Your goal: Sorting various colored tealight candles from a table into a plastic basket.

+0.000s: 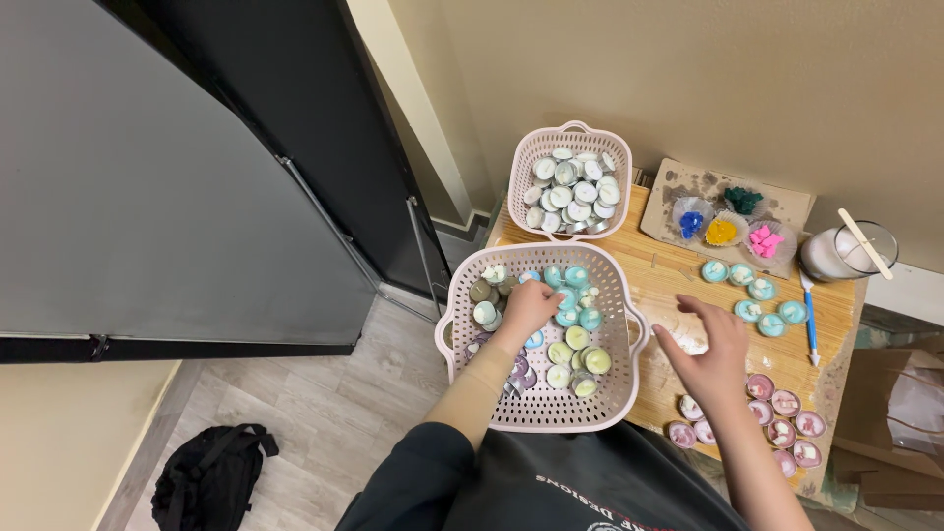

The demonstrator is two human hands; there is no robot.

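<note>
Right hand [710, 356] spread open over bare tabletop [678, 280], left hand [528, 305] pinching teal candle [562, 298] (basket [629, 324] middle)

The left hand [529, 305] reaches forward toward twelve o'clock, its forearm in a tan sleeve rising from about six o'clock, fingers curled downward and bunched at the tips. The right hand [710, 356] sits at its three o'clock, palm down, fingers spread loosely and pointing toward ten o'clock, wrist and forearm bare.
</note>
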